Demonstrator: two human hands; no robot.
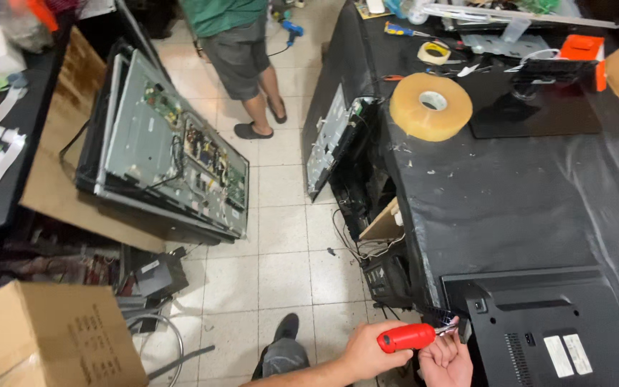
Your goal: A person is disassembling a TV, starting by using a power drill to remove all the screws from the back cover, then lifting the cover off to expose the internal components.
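Observation:
My left hand grips the red handle of a screwdriver at the bottom of the view. The screwdriver lies roughly level and points right. My right hand is cupped under its metal tip, fingers pinched around the shaft. The tip sits at the near left corner of a black television back cover, which lies flat on the black-covered table. Whether a screw is between my fingers is hidden.
A big roll of brown tape, a smaller tape roll and a black stand lie on the table. An opened television with circuit boards leans at left. Another person stands on the tiled floor. A cardboard box is at lower left.

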